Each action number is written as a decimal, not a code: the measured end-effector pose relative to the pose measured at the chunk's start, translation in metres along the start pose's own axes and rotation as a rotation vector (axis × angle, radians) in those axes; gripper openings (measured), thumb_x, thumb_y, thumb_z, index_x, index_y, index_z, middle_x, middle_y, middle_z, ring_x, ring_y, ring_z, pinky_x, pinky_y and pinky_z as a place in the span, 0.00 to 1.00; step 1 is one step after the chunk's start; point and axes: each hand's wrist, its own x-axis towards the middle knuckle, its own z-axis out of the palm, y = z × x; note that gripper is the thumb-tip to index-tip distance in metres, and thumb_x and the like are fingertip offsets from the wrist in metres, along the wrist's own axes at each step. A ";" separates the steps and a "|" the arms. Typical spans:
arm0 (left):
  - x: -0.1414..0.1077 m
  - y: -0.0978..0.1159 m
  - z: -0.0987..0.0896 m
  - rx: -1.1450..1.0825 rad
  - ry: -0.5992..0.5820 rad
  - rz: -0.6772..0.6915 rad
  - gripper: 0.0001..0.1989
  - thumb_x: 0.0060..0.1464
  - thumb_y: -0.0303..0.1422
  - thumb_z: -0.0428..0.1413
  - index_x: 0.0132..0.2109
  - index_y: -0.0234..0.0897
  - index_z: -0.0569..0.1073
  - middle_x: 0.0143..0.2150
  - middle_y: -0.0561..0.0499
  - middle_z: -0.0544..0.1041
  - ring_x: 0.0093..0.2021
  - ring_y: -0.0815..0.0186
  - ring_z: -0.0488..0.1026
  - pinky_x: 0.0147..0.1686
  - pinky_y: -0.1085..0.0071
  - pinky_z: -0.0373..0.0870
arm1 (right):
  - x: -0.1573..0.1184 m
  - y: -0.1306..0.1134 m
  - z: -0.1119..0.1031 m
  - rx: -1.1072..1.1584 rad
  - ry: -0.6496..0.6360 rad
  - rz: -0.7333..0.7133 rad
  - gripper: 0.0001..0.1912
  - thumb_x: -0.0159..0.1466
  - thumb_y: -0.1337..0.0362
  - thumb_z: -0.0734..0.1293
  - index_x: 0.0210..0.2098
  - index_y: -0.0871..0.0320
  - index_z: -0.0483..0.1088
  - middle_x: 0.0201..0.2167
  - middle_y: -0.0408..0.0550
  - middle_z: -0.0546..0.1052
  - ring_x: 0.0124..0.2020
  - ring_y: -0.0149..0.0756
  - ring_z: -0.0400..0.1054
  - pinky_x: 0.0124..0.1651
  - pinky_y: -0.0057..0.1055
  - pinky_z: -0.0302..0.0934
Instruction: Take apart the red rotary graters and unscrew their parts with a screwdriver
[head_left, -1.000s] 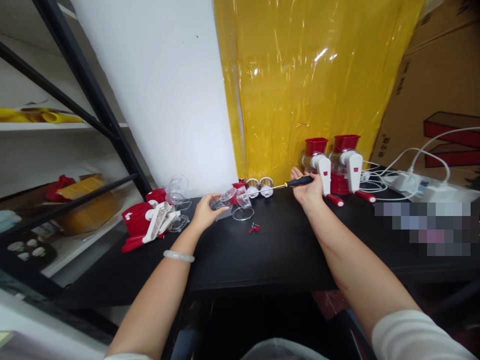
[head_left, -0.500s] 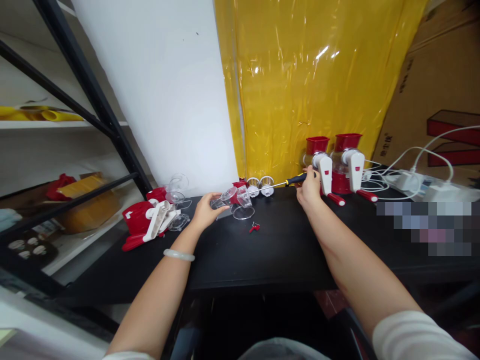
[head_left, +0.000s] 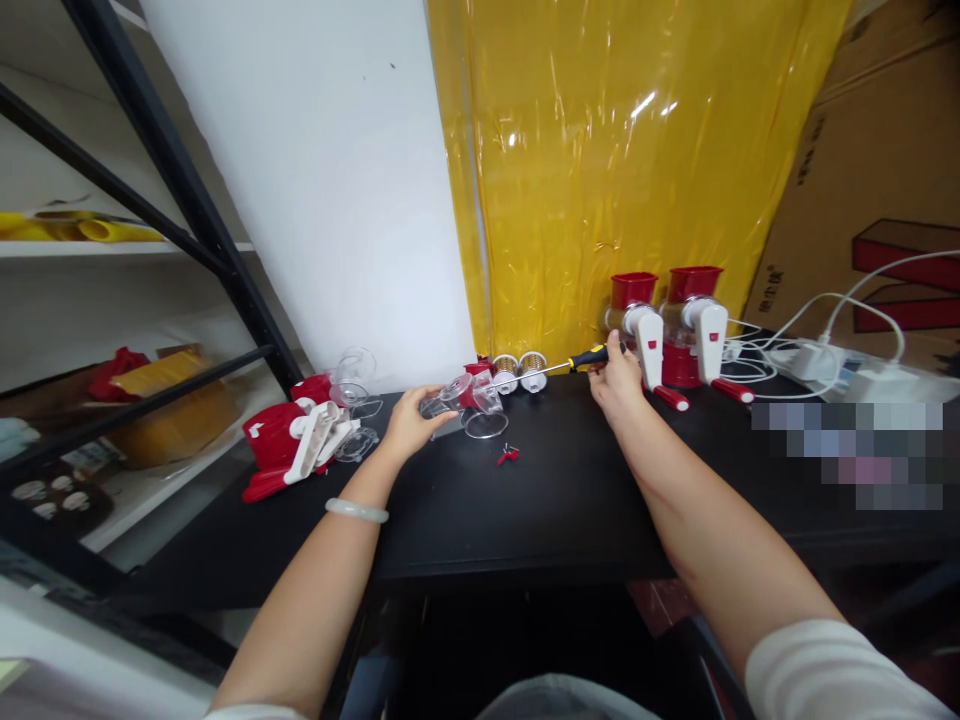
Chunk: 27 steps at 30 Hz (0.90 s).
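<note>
My left hand (head_left: 412,420) is closed on a clear plastic part (head_left: 486,398) that lies on its side over the black table. In my right hand (head_left: 617,376) is a screwdriver (head_left: 589,358) with a black and yellow handle, held level. Its long shaft points left, and the tip meets the right end of the clear part. A small red piece (head_left: 508,455) lies on the table just in front. Two metal drums with white ends (head_left: 533,372) stand behind the shaft.
Two red and white hand-cranked machines (head_left: 681,330) stand at the back right, beside white cables and a power strip (head_left: 885,385). Red and white parts (head_left: 281,440) and clear pieces (head_left: 358,443) lie left on the black table (head_left: 480,530). A black-framed shelf (head_left: 217,240) rises at far left.
The fingers of my right hand have shifted slightly on the screwdriver handle. My left hand and the clear part look the same.
</note>
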 end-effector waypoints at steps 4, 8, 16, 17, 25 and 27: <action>0.000 0.000 -0.001 0.000 -0.009 0.020 0.26 0.45 0.41 0.67 0.51 0.38 0.76 0.46 0.43 0.79 0.49 0.54 0.75 0.52 0.56 0.69 | 0.001 -0.003 0.000 0.035 -0.022 0.064 0.09 0.62 0.60 0.68 0.34 0.56 0.64 0.29 0.39 0.77 0.27 0.24 0.70 0.28 0.20 0.63; 0.000 0.001 -0.002 0.005 -0.006 0.031 0.25 0.45 0.40 0.67 0.51 0.38 0.77 0.46 0.43 0.79 0.48 0.54 0.74 0.52 0.57 0.69 | 0.003 -0.004 0.000 0.039 -0.026 0.119 0.04 0.63 0.63 0.64 0.35 0.55 0.62 0.32 0.41 0.78 0.32 0.29 0.74 0.31 0.25 0.65; 0.000 0.000 -0.001 0.013 -0.006 0.032 0.25 0.45 0.40 0.67 0.51 0.39 0.77 0.44 0.44 0.78 0.47 0.55 0.75 0.51 0.57 0.69 | 0.003 -0.001 0.000 0.038 0.030 0.072 0.10 0.60 0.60 0.68 0.35 0.53 0.61 0.30 0.33 0.69 0.27 0.25 0.68 0.27 0.24 0.64; 0.000 0.000 -0.001 0.013 -0.007 0.033 0.25 0.45 0.40 0.67 0.51 0.40 0.77 0.44 0.44 0.78 0.47 0.56 0.75 0.51 0.57 0.70 | 0.003 -0.001 0.000 0.042 0.035 0.072 0.10 0.60 0.60 0.68 0.35 0.53 0.61 0.30 0.33 0.69 0.27 0.25 0.68 0.27 0.23 0.63; 0.000 0.000 -0.001 0.016 -0.013 0.041 0.25 0.45 0.41 0.67 0.52 0.40 0.77 0.45 0.44 0.78 0.47 0.56 0.74 0.51 0.57 0.69 | 0.008 0.001 0.000 0.087 0.076 0.166 0.10 0.62 0.62 0.68 0.32 0.55 0.61 0.28 0.36 0.67 0.25 0.25 0.65 0.27 0.25 0.65; 0.000 0.000 -0.001 0.017 -0.013 0.041 0.26 0.45 0.41 0.67 0.52 0.40 0.77 0.45 0.44 0.78 0.47 0.55 0.74 0.51 0.57 0.69 | 0.008 0.001 0.001 0.101 0.067 0.156 0.13 0.61 0.59 0.70 0.33 0.55 0.61 0.29 0.36 0.68 0.25 0.25 0.65 0.28 0.25 0.66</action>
